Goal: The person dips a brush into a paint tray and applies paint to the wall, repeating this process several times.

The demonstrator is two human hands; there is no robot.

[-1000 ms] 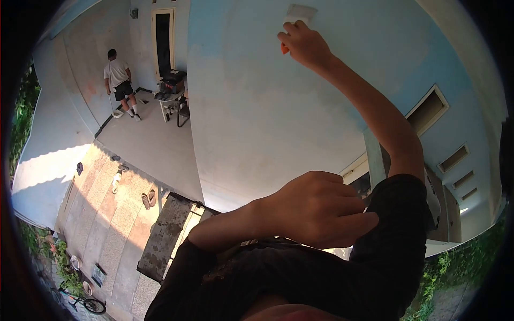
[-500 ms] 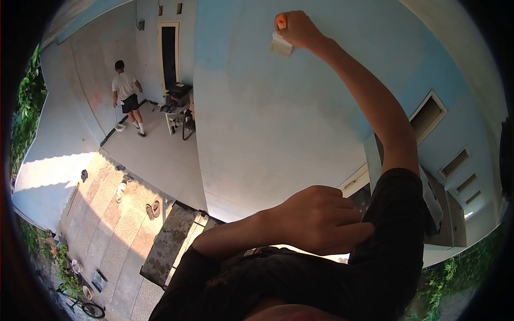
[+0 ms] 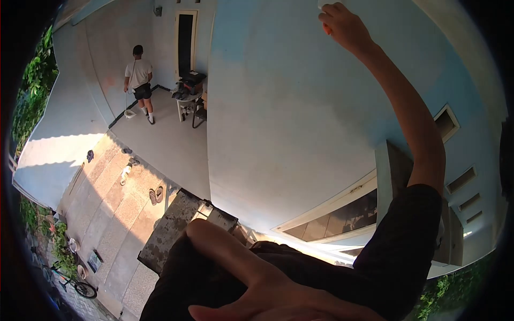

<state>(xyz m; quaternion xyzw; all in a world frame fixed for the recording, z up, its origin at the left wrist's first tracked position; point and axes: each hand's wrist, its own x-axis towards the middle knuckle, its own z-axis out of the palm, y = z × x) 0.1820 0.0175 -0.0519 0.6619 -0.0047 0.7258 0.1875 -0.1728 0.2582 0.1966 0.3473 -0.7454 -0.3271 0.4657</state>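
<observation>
At the top of the view my right hand (image 3: 342, 24) is closed around a paintbrush (image 3: 327, 30) with an orange handle. Its pale head points upward past the hand and is mostly cut off by the frame edge. The hand is raised against a wall (image 3: 278, 107) of patchy light blue and whitish paint. Low in the view, close to the camera, my left hand (image 3: 284, 302) has its thumb stretched away from the other fingers, holding nothing that I can see. Part of its fingers is cut off by the bottom edge.
Below me is a stained dark platform (image 3: 170, 227). A person (image 3: 139, 80) with a long-handled tool stands by the far wall, near a cluttered table (image 3: 188, 96). Sandals (image 3: 156, 196) lie on the paving. Window openings (image 3: 447, 123) line the right wall.
My right hand has moved up and right in view, and the brush head has swung from pointing down to pointing up. My left hand has dropped toward the camera, its thumb now spread.
</observation>
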